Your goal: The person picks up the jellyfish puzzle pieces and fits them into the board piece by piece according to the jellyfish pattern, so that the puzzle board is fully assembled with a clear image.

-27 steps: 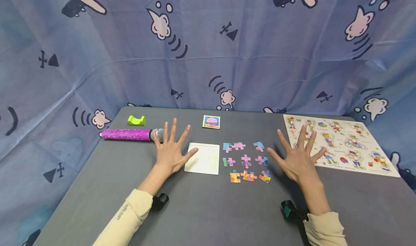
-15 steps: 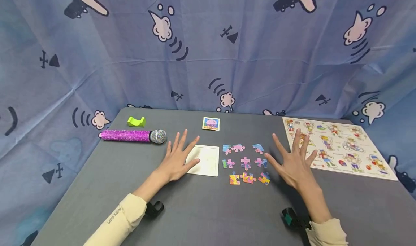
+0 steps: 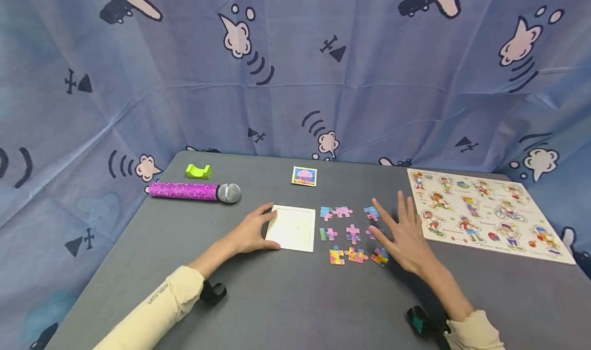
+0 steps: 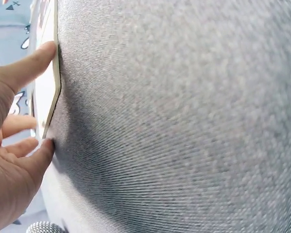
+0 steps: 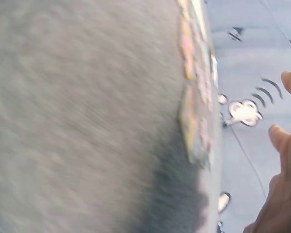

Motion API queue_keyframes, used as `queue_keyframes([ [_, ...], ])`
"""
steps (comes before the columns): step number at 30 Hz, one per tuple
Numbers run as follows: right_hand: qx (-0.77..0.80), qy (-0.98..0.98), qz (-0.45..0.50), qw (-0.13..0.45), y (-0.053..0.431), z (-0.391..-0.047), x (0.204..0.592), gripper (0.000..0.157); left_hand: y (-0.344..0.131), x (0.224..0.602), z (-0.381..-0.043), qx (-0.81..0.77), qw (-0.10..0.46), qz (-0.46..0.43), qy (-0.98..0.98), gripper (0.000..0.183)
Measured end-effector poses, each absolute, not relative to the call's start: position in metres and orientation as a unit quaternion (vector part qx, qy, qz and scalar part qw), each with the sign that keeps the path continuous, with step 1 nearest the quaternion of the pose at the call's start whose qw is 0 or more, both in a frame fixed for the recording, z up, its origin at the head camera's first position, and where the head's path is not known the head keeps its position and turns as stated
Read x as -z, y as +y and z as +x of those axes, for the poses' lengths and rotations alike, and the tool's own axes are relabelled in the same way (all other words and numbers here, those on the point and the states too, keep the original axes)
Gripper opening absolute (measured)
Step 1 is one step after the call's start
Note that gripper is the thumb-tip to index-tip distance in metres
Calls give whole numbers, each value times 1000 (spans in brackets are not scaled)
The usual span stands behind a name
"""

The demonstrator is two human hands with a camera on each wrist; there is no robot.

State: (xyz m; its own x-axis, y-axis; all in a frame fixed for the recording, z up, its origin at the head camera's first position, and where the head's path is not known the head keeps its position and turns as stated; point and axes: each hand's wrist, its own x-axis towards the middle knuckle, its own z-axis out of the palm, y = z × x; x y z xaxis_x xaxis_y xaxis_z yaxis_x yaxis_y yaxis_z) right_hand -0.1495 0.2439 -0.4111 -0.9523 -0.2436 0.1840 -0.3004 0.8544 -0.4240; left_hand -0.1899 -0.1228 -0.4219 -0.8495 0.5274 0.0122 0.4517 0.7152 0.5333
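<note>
A flat white puzzle tray (image 3: 292, 229) lies on the grey table, left of several loose jigsaw pieces (image 3: 353, 233). My left hand (image 3: 251, 232) grips the tray's left side, thumb at the near edge and bent fingers at the far left. The left wrist view shows the thumb on the tray's rim (image 4: 55, 92) and a fingertip just past its corner. My right hand (image 3: 406, 243) is spread above the right-hand column of pieces, partly covering one, and holds nothing. In the right wrist view the pieces (image 5: 188, 124) look blurred, apart from the fingers.
A small square picture card (image 3: 304, 176) lies behind the tray. At the back left are a purple glittery microphone (image 3: 184, 190) and a lime-green curved block (image 3: 198, 172). A large illustrated board (image 3: 489, 216) occupies the right side. A patterned blue curtain (image 3: 286, 88) hangs behind.
My left hand has lowered from spread fingers above the table to the tray's left side and taken hold of it. My right hand has moved slightly left over the pieces.
</note>
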Motion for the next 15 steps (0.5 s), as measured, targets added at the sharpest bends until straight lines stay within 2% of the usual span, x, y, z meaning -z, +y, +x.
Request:
queue_keyframes([
  [7, -315, -935, 163, 29, 227, -159, 421, 64, -118, 418, -190, -295, 83, 232, 923, 81],
  [12, -381, -906, 173, 56, 214, -168, 424, 58, -115, 418, -191, -297, 69, 228, 925, 67],
  [15, -439, -882, 166, 48, 207, -173, 423, 55, -115, 418, -191, -290, 55, 242, 924, 57],
])
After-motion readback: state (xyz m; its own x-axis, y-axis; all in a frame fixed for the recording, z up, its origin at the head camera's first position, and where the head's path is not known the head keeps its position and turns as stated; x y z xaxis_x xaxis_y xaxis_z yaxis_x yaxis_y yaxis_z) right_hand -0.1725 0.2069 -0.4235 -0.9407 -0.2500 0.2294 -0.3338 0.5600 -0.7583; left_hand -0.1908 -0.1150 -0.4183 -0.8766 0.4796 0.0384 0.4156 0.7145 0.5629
